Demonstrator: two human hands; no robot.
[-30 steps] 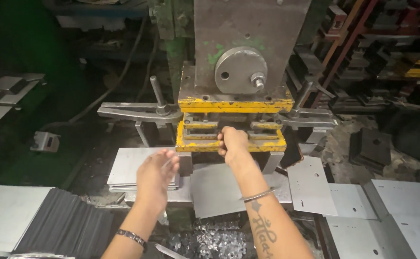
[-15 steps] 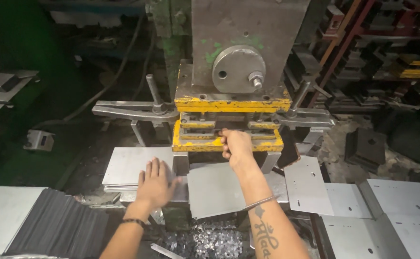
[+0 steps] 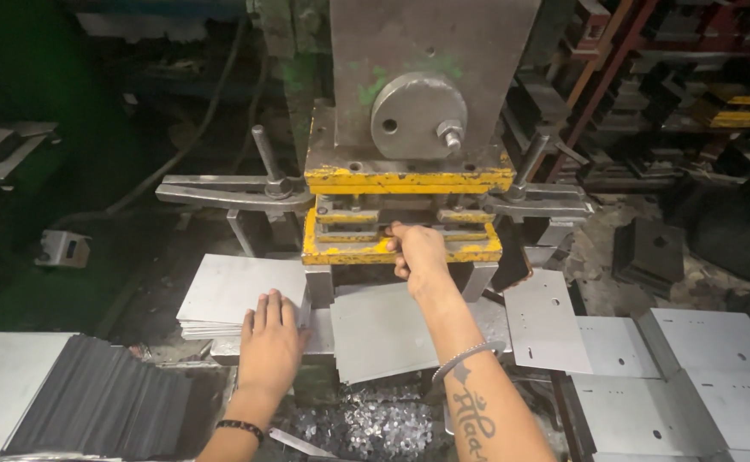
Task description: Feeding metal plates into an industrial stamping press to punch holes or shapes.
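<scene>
A yellow press die (image 3: 402, 216) sits under the grey ram of a punch press (image 3: 417, 94). My right hand (image 3: 417, 250) reaches into the die's slot, fingers curled at the far edge of a flat metal sheet (image 3: 383, 329) that lies on the press bed. My left hand (image 3: 270, 340) rests flat, fingers spread, on the near corner of a stack of blank metal sheets (image 3: 229, 291) left of the die. A bracelet and a tattoo show on my right forearm, a dark band on my left wrist.
Punched sheets with holes (image 3: 649, 359) lie spread at the right. A fanned stack of dark sheets (image 3: 92, 402) sits at the lower left. Metal scrap slugs (image 3: 366, 428) pile below the bed. Clamp bars (image 3: 221, 190) stick out either side of the die.
My left hand came down from mid-air and now lies flat on the blank stack. My right hand stayed at the die slot on the sheet.
</scene>
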